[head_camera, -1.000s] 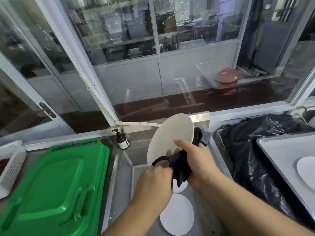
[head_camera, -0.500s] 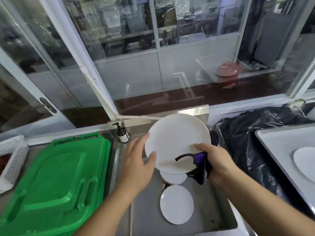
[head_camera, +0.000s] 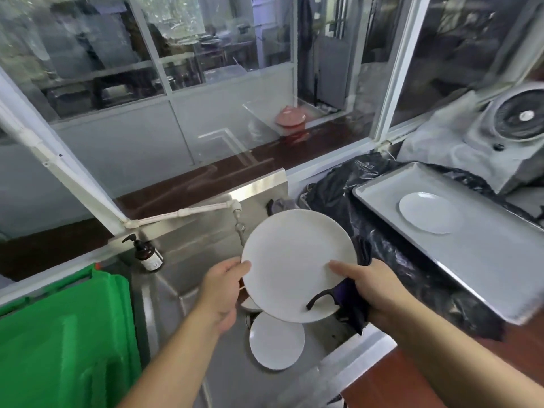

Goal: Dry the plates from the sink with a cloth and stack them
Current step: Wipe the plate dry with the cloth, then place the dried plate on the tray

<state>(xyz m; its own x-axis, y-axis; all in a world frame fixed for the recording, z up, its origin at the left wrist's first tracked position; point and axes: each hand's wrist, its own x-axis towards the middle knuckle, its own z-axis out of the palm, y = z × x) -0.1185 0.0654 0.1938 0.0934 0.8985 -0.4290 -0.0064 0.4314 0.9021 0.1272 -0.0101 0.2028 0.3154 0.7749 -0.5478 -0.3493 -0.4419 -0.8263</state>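
Note:
I hold a white plate (head_camera: 294, 260) tilted above the steel sink (head_camera: 188, 260). My left hand (head_camera: 223, 287) grips its left rim, thumb on the face. My right hand (head_camera: 371, 287) holds the right rim through a dark cloth (head_camera: 350, 301), thumb pressed on the plate's face. Below, another white plate (head_camera: 276, 343) lies flat in the sink, and the edge of one more plate (head_camera: 250, 304) peeks out under the held plate. To the right, a single white plate (head_camera: 429, 213) rests on a grey tray (head_camera: 485, 260).
A green bin lid (head_camera: 59, 334) covers the space left of the sink. A brown pump bottle (head_camera: 147, 254) stands at the sink's back corner, next to a white pipe and tap (head_camera: 238, 219). Black plastic sheeting (head_camera: 338, 201) lies under the tray. A fan (head_camera: 518, 119) sits far right.
The plate has turned from edge-on to face-up and moved right. My left hand went from the cloth to the plate's left rim. The view has swung right, showing more of the tray.

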